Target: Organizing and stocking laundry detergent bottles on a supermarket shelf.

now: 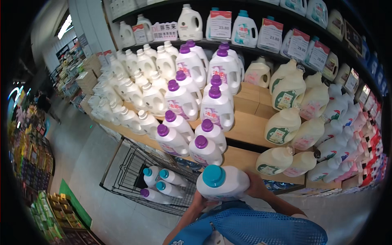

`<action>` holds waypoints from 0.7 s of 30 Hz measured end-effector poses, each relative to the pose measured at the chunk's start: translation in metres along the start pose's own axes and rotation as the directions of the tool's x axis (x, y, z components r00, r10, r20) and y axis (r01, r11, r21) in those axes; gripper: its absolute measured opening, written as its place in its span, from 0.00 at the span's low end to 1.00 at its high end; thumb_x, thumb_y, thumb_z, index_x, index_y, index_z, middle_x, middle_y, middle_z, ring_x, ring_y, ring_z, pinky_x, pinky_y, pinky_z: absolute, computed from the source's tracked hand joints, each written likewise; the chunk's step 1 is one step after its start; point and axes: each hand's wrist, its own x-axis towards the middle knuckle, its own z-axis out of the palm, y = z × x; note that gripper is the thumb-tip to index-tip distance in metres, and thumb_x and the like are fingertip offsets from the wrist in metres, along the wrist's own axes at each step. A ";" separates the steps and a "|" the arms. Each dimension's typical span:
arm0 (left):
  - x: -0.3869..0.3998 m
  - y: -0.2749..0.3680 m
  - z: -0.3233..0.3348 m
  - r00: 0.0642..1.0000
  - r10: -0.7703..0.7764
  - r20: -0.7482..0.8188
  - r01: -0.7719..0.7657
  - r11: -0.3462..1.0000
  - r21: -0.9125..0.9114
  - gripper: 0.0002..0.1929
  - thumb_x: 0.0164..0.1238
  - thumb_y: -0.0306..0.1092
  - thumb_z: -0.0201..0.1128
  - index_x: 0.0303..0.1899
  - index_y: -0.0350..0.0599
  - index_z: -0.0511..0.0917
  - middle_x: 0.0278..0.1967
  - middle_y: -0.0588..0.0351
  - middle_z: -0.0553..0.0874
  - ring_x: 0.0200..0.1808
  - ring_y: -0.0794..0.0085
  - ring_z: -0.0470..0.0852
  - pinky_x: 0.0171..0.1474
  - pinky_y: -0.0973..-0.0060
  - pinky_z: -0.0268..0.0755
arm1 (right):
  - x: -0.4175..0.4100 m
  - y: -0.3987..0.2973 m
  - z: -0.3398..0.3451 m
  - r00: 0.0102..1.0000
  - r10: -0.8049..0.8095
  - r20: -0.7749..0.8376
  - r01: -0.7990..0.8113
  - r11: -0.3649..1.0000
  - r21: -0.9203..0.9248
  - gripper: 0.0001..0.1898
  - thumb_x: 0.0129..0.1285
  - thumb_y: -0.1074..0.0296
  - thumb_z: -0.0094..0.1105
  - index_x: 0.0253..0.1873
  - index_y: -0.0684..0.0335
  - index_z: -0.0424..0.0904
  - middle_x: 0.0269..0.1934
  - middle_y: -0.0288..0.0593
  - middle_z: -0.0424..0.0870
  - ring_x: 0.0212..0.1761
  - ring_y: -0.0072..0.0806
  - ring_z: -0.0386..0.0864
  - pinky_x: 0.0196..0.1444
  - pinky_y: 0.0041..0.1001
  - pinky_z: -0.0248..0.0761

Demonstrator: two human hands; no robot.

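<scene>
Between my two hands I hold a large white laundry detergent bottle (228, 183) with a teal cap, close in front of my body. My left hand (202, 200) supports its left underside, partly hidden by the bottle. Around the handle end at the right, my right hand (255, 185) has its grip. Just beyond stand white bottles with purple caps (205, 150) on a wooden stepped display. To the left, a wire shopping cart (122, 174) contains bottles with teal caps (174, 177) and one purple-capped bottle (157, 196).
Plain white bottles (147, 92) fill the display's left side; cream-coloured bottles (278, 128) stand on the right. Bare wood (245, 125) shows between the groups. An upper shelf holds bottles and price cards (220, 25). Across the aisle floor (73, 153) stand stacked goods (33, 150). A person (46, 104) is farther back.
</scene>
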 end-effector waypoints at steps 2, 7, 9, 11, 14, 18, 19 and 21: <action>0.025 0.012 0.026 0.997 0.008 0.071 -0.008 1.000 0.004 0.36 0.73 0.67 0.44 0.68 0.50 0.69 0.62 0.44 0.79 0.57 0.46 0.83 0.52 0.48 0.82 | 0.015 0.026 -0.030 0.999 -0.007 -0.048 0.007 1.000 -0.001 0.25 0.45 0.73 0.69 0.53 0.64 0.78 0.42 0.56 0.85 0.46 0.54 0.84 0.50 0.40 0.76; 0.094 0.047 0.091 0.994 0.026 0.105 -0.024 1.000 -0.020 0.35 0.74 0.67 0.44 0.70 0.50 0.68 0.62 0.45 0.80 0.57 0.48 0.84 0.51 0.49 0.83 | 0.068 0.075 -0.096 0.984 -0.049 -0.173 0.063 0.995 0.080 0.24 0.45 0.74 0.69 0.51 0.64 0.79 0.41 0.55 0.85 0.45 0.53 0.85 0.49 0.37 0.77; 0.129 0.065 0.113 0.992 0.028 0.124 -0.024 0.999 -0.029 0.35 0.73 0.67 0.45 0.70 0.51 0.67 0.63 0.46 0.80 0.58 0.49 0.84 0.49 0.51 0.85 | 0.095 0.085 -0.127 0.987 -0.019 -0.157 0.022 1.000 0.019 0.21 0.49 0.78 0.70 0.50 0.65 0.79 0.40 0.43 0.86 0.43 0.27 0.83 0.48 0.29 0.75; 0.160 0.089 0.143 0.983 0.054 0.173 -0.060 0.998 0.028 0.37 0.71 0.69 0.45 0.70 0.53 0.67 0.63 0.50 0.80 0.58 0.52 0.84 0.45 0.53 0.87 | 0.124 0.102 -0.150 0.977 0.021 -0.212 -0.009 0.998 0.056 0.20 0.49 0.79 0.70 0.49 0.65 0.79 0.40 0.41 0.85 0.43 0.25 0.82 0.47 0.28 0.75; 0.211 0.123 0.172 0.981 0.044 0.190 -0.050 0.998 0.026 0.36 0.69 0.71 0.42 0.68 0.58 0.69 0.62 0.52 0.80 0.63 0.53 0.79 0.55 0.44 0.78 | 0.173 0.127 -0.175 0.947 0.036 -0.320 0.028 0.981 0.193 0.20 0.49 0.78 0.72 0.48 0.65 0.79 0.39 0.39 0.85 0.42 0.23 0.82 0.47 0.26 0.75; 0.261 0.169 0.212 0.986 0.070 0.154 -0.079 0.996 0.047 0.35 0.70 0.69 0.41 0.67 0.57 0.70 0.62 0.50 0.79 0.60 0.51 0.80 0.55 0.42 0.77 | 0.238 0.145 -0.207 0.919 0.068 -0.387 0.102 0.909 0.403 0.20 0.48 0.79 0.73 0.47 0.66 0.79 0.38 0.36 0.85 0.41 0.20 0.81 0.47 0.23 0.75; 0.270 0.182 0.225 0.991 0.086 0.101 -0.091 0.994 0.052 0.35 0.70 0.69 0.40 0.67 0.57 0.70 0.63 0.50 0.78 0.60 0.51 0.80 0.56 0.41 0.76 | 0.252 0.154 -0.216 0.914 0.096 -0.394 0.089 0.901 0.425 0.20 0.48 0.79 0.73 0.48 0.67 0.79 0.39 0.37 0.85 0.41 0.20 0.81 0.47 0.23 0.75; 0.290 0.206 0.240 0.974 0.114 0.195 -0.135 0.986 0.098 0.37 0.71 0.71 0.36 0.68 0.56 0.69 0.65 0.48 0.76 0.62 0.51 0.79 0.58 0.44 0.75 | 0.278 0.168 -0.232 0.907 0.070 -0.416 0.131 0.891 0.435 0.19 0.47 0.80 0.72 0.47 0.67 0.78 0.39 0.37 0.85 0.41 0.20 0.81 0.46 0.23 0.75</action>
